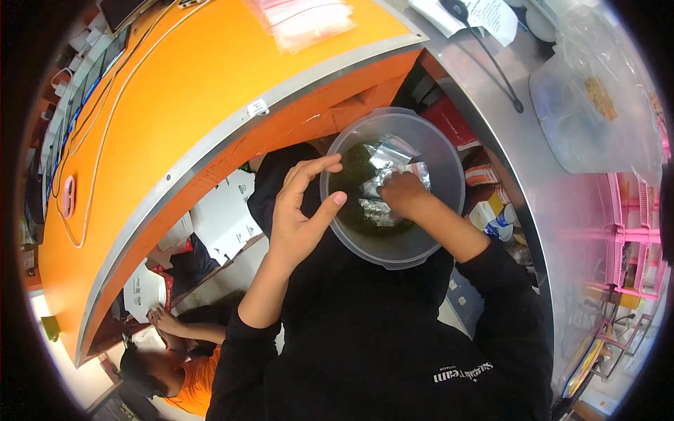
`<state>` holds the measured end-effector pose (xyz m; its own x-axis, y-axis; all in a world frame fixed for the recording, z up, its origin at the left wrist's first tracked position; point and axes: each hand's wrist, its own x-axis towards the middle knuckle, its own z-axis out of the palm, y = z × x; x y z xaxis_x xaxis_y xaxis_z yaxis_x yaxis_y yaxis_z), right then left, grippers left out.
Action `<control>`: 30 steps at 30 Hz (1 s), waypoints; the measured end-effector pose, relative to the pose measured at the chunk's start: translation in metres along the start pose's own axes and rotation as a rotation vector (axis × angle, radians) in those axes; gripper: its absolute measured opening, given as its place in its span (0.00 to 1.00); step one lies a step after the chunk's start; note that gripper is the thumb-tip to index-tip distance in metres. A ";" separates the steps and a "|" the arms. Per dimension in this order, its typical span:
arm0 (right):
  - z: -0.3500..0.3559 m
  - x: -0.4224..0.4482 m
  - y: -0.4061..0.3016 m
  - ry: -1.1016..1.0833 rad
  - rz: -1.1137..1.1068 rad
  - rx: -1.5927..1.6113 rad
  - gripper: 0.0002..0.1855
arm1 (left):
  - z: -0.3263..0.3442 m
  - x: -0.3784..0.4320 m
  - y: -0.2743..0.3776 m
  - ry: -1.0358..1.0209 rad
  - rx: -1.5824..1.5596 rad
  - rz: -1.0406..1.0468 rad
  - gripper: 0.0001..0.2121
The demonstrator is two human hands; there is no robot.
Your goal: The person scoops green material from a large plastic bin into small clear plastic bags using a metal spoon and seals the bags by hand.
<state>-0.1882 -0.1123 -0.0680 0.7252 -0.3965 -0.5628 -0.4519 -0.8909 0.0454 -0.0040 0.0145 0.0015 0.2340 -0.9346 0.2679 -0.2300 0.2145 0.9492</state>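
Observation:
On my lap stands a round translucent plastic tub (392,255), with loose green dried material (355,168) and several small clear zip bags (392,152) inside. My right hand (405,194) reaches into it, down among the bags; its fingertips are hidden, so whether it grips one cannot be told. At the tub's left rim, my left hand (308,205) is raised with thumb and fingers apart, holding nothing.
An orange counter (210,79) with a metal edge curves ahead and left, bearing cables and a stack of clear plastic bags (310,23). A metal counter (474,68) holds a bagged plastic container (574,116). A co-worker (184,373) sits low at the left, handling white cardboard (142,294).

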 end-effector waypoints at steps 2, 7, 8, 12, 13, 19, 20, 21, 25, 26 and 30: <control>0.034 0.004 0.005 0.054 -0.062 -0.130 0.16 | -0.001 -0.002 -0.004 -0.063 0.025 -0.007 0.21; -0.031 -0.046 0.022 0.213 -0.149 0.541 0.04 | 0.025 0.008 -0.005 -0.275 0.103 0.028 0.29; -0.038 -0.051 0.027 0.362 -0.237 0.728 0.03 | 0.037 0.010 -0.010 -0.289 0.171 0.064 0.26; -0.049 -0.078 0.033 0.629 -0.028 1.453 0.06 | 0.045 0.028 -0.023 -0.582 0.112 -0.288 0.14; -0.043 -0.083 0.037 0.665 0.023 1.627 0.08 | 0.048 0.029 -0.026 -0.590 0.114 -0.278 0.14; -0.024 -0.081 0.005 1.292 0.422 0.886 0.13 | 0.057 0.026 -0.036 -0.365 -0.322 -0.502 0.06; -0.023 -0.080 -0.004 1.201 0.210 0.903 0.16 | 0.058 0.025 -0.036 -0.363 -0.313 -0.505 0.06; -0.021 -0.081 -0.009 1.105 0.014 0.911 0.18 | 0.061 0.025 -0.035 -0.335 -0.337 -0.428 0.06; -0.010 -0.076 -0.010 0.896 0.084 1.253 0.19 | 0.061 0.019 -0.024 -0.376 -0.083 -0.322 0.07; -0.014 -0.075 -0.015 0.851 0.001 1.404 0.17 | 0.062 0.021 -0.023 -0.377 -0.078 -0.322 0.07; -0.009 -0.071 -0.020 0.756 -0.060 1.706 0.10 | 0.063 0.026 -0.025 -0.396 -0.170 -0.345 0.08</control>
<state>-0.2258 -0.0679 -0.0210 0.5891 -0.8049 -0.0715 -0.0399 0.0594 -0.9974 -0.0516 -0.0333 -0.0257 -0.1118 -0.9870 -0.1153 -0.0398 -0.1115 0.9930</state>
